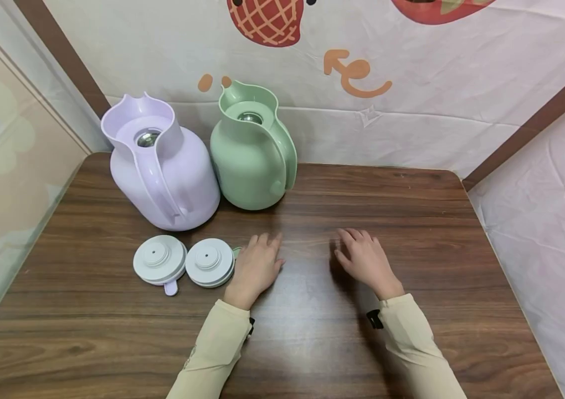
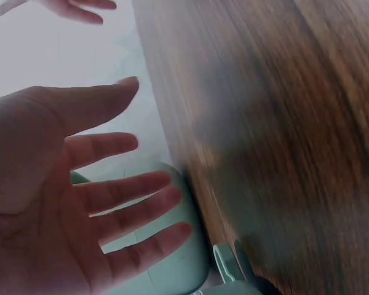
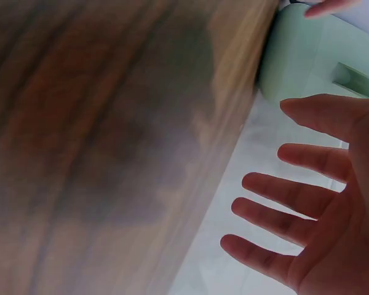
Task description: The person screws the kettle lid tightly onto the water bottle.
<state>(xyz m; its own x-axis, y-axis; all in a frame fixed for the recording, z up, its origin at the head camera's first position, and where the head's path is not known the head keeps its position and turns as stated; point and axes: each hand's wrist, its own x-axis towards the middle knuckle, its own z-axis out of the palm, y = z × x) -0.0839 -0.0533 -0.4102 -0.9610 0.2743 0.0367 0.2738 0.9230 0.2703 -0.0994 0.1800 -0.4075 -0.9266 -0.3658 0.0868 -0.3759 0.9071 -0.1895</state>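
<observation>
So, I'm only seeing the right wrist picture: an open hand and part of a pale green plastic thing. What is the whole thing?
Observer: It's a round-bellied, pale green plastic jug, its top uncovered.
Visitor: Is there a lid anywhere?
Observer: Two: a round white lid with a lilac tab lies beside a round white lid with a green tab.
Visitor: And is the bare left hand holding something?
Observer: No, the left wrist view shows it open and empty.
</observation>
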